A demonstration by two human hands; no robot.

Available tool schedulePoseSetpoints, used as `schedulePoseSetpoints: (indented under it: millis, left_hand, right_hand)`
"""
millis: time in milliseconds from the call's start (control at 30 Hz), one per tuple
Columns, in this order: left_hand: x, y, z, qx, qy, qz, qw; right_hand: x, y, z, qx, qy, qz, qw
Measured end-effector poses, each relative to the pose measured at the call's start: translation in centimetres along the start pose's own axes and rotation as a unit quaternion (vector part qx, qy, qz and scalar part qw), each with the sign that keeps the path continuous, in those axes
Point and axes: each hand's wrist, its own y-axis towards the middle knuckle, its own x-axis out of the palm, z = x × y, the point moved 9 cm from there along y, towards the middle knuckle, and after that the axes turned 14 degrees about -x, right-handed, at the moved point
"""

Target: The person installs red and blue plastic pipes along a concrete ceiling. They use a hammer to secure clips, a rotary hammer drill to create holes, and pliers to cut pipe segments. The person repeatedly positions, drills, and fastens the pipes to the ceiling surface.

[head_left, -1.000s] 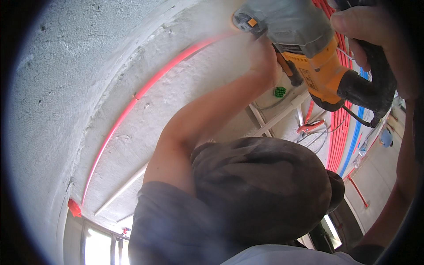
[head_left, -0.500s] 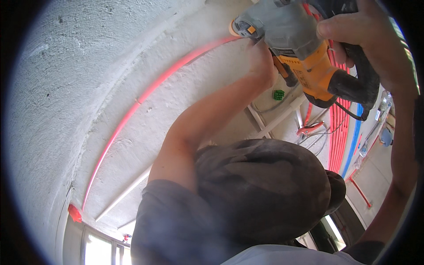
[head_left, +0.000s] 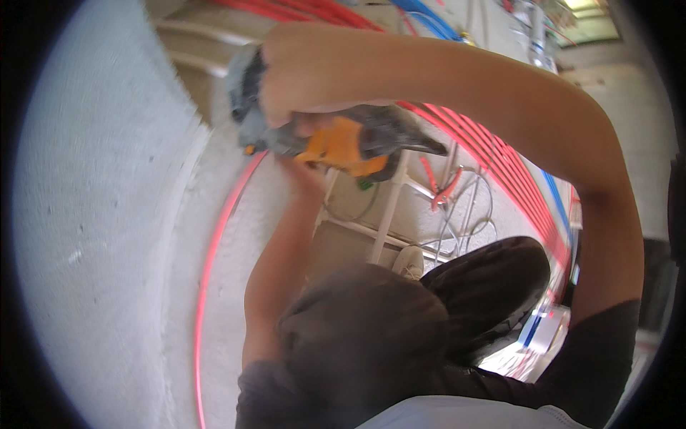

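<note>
Clock positions are read from the centre of the head view, with 12 at the top.

1. Power tool (head_left: pixel 341 146): located at 11 o'clock, held above the floor (head_left: pixel 243 279); grey front section toward the wall (head_left: pixel 93 214), orange body, black rear section. Outlines are blurred.
2. Right hand (head_left: pixel 287 80): at 11 o'clock, on the upper side of the power tool. Fingers are curled around it, holding it.
3. Left hand (head_left: pixel 299 176): between 10 and 11 o'clock, directly below the tool's front section. Its fingers are hidden and blurred; their state and contact cannot be determined.
4. Red pipe (head_left: pixel 207 282): curves along the floor at 8 o'clock, its upper visible end meeting the tool's outline.
5. Red pipe bundle (head_left: pixel 493 149): parallel run at 2 o'clock.
6. Blue pipes (head_left: pixel 430 18): at 1 o'clock.
7. Red-handled cutter (head_left: pixel 444 194): between 2 and 3 o'clock, beside a grey cable (head_left: pixel 490 200).
8. Shoe (head_left: pixel 409 262): light-coloured, at 4 o'clock.
</note>
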Motion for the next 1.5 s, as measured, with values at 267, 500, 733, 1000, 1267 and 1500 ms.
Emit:
schedulePoseSetpoints:
  millis: [267, 500, 733, 1000, 1267, 1500]
  left_hand:
    - [3.6, -4.1, 1.3, -0.053, -0.088, 0.041, 0.994]
    - [4.7, -5.1, 1.5, -0.038, -0.084, 0.077, 0.993]
    - [12.9, -8.1, 1.4, 0.015, 0.065, -0.088, 0.994]
    - [5.0, -6.1, -4.9, 0.052, 0.728, -0.014, 0.683]
    - [7.3, -3.5, -13.6, 0.066, 0.853, -0.115, 0.505]
    - [8.7, -1.4, -20.5, 0.023, 0.898, -0.181, 0.4]
  right_hand:
    - [-0.7, -2.2, -2.1, 0.066, 0.048, 0.06, 0.995]
    - [-3.5, -2.5, -3.8, 0.098, -0.068, 0.051, 0.992]
    - [-11.1, -18.4, -2.7, 0.154, -0.044, 0.202, 0.966]
    - [-2.2, -46.7, 8.6, 0.223, 0.087, 0.584, 0.776]
    - [15.4, -66.6, 21.2, 0.254, 0.191, 0.752, 0.578]
    - [35.9, -77.7, 29.9, 0.254, 0.369, 0.823, 0.349]
